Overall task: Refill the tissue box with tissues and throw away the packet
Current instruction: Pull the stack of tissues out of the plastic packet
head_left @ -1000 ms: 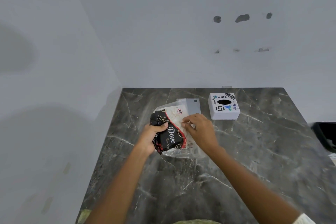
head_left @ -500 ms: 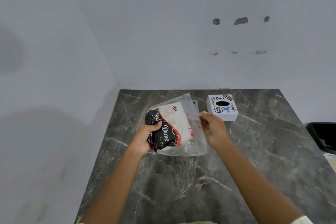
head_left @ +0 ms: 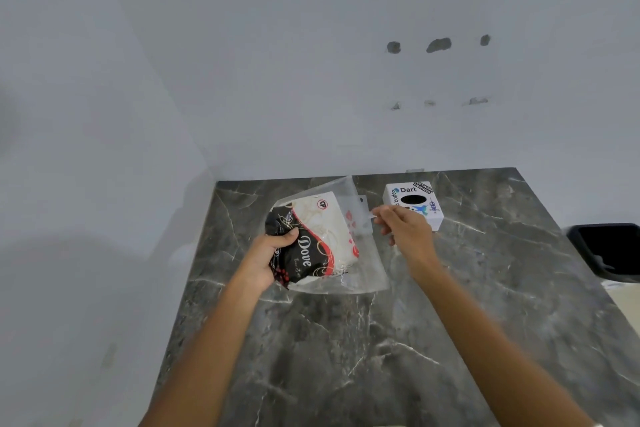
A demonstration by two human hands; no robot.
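Looking down past my two bare forearms, I see them reach forward over a dark grey marble-patterned countertop whose near half lies bare. My left hand is curled around the black end of a soft plastic tissue packet, printed black, red and cream with the word "Dove", thumb pressed on top and fingers hidden beneath. The packet is raised off the stone and tilted, its cream end pointing away from me. A clear plastic flap spreads from the packet's right side and far end; white tissue shows inside, still within the wrapper. My right hand is pinched shut on the clear flap's right edge, thumb and forefinger pressed together, the other fingers loosely folded.

Just beyond the right hand stands a small white cube-shaped tissue box covered in stickers, one reading "Dart", its oval top slot dark; I cannot tell what is inside. The hand overlaps the box's near corner in view, and I cannot tell whether they touch.

Right of the box the counter stays open up to its right edge, where a black bin sits partly out of frame. The counter's left and far edges meet plain pale walls.
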